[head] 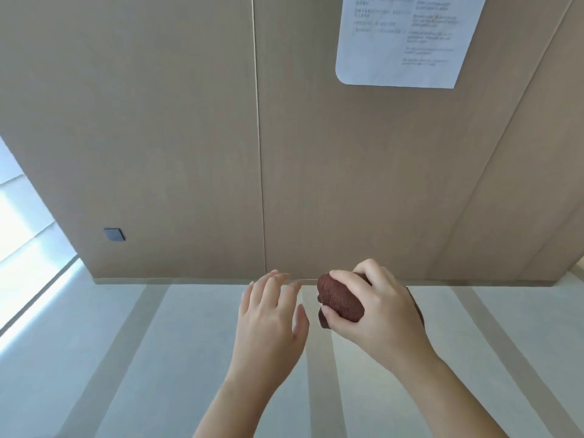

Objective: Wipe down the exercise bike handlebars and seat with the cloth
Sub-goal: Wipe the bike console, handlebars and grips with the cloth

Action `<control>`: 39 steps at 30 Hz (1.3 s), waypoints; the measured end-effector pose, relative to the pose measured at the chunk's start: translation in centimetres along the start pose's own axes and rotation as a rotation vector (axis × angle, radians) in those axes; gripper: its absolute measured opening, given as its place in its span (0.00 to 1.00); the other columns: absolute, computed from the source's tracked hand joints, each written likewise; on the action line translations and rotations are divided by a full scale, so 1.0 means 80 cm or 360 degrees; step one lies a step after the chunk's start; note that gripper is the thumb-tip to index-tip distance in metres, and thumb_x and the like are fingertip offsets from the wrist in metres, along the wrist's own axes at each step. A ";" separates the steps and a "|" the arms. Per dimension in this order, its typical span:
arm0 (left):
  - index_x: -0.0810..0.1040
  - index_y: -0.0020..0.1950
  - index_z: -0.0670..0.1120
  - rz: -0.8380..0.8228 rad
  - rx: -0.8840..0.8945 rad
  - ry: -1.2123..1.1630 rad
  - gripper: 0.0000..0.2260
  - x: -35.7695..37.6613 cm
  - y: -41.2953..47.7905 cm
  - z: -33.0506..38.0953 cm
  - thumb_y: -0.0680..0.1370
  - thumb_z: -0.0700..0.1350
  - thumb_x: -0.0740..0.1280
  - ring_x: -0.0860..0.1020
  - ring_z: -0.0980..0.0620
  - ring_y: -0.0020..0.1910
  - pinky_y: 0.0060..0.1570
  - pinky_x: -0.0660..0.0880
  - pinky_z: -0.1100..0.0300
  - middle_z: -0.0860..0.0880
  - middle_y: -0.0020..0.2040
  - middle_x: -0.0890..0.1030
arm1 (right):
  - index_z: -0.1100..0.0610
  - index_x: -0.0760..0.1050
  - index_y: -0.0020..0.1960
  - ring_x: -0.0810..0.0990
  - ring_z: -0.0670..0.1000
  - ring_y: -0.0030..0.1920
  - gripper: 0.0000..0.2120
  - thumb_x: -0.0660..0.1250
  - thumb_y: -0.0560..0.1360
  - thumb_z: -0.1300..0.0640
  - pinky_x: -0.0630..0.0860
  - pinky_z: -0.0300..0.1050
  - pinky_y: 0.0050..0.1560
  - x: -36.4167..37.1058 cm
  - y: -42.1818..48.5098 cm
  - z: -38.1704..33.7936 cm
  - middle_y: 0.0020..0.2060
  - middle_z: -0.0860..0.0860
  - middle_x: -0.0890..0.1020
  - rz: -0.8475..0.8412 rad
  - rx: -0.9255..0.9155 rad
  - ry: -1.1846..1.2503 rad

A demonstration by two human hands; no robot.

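**A:** What is nearest the viewer?

**B:** Two bare forearms reach up from the bottom edge, and both are cut off there. The left grip (271, 314) is released. Its fingers are straight and slightly spread, the thumb stands apart, and it holds nothing. Only its back shows.

**A:** And the other one?

**B:** The right grip (376, 314) is just to the right of it, close but not touching. It is grasping the cloth (343, 300), a dark red-brown towelling bundle, with thumb and fingers curled round it. Most of the cloth is hidden inside the grip. A rounded wad shows on its left side and a sliver shows behind the knuckles on the right. I cannot tell whether it is folded or scrunched.

**A:** What lies beyond the hands?

**B:** The floor (126, 358) is pale, crossed by broad cream and blue-grey bands running away from the viewer. Farther off it meets a tan panelled wall (189, 137) along a thin skirting strip (189, 281). A narrow upright seam divides the wall. Low on the left of the wall is a small dark square plate (114, 234), too small to identify.

**A:** Anything else?

**B:** At the far left a bright white area (19, 222) is washed out and cut off by the edge. High on the right a white sheet of paper (407, 39) lies flat against the wall. Its top is cut off and its print is too blurred to read.
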State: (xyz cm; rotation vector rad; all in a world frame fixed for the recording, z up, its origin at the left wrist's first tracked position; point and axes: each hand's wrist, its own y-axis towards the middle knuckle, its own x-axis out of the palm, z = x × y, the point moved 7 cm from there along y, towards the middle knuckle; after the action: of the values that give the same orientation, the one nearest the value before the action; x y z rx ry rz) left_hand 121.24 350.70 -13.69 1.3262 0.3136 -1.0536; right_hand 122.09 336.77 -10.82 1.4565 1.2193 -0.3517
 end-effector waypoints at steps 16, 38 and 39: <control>0.80 0.49 0.40 0.0190 -0.0566 0.0639 0.13 0.052 0.158 -0.157 0.65 0.37 0.74 0.78 0.42 0.52 0.52 0.74 0.48 0.43 0.49 0.80 | 0.51 0.78 0.51 0.76 0.54 0.38 0.19 0.69 0.63 0.44 0.76 0.50 0.34 0.190 0.280 0.009 0.39 0.50 0.75 -0.0251 -0.0651 0.0552; 0.79 0.52 0.38 0.0640 -0.1325 0.1288 0.13 -0.145 0.088 -0.409 0.67 0.35 0.72 0.76 0.39 0.54 0.54 0.73 0.44 0.40 0.52 0.80 | 0.50 0.79 0.53 0.77 0.54 0.42 0.19 0.69 0.64 0.46 0.77 0.53 0.43 0.380 0.358 -0.363 0.42 0.51 0.77 -0.0654 -0.1473 0.1294; 0.79 0.52 0.38 0.0678 -0.1342 0.1312 0.13 -0.163 0.082 -0.424 0.68 0.35 0.72 0.76 0.39 0.54 0.54 0.73 0.44 0.40 0.52 0.79 | 0.51 0.79 0.53 0.77 0.53 0.42 0.19 0.69 0.64 0.46 0.77 0.53 0.42 0.387 0.358 -0.390 0.42 0.51 0.77 -0.0674 -0.1513 0.1327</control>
State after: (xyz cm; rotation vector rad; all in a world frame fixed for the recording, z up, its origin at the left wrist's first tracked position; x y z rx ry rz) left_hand 131.64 385.89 -9.57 0.9070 0.9229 0.0728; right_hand 145.66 383.64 -9.51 0.4673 1.9814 0.5815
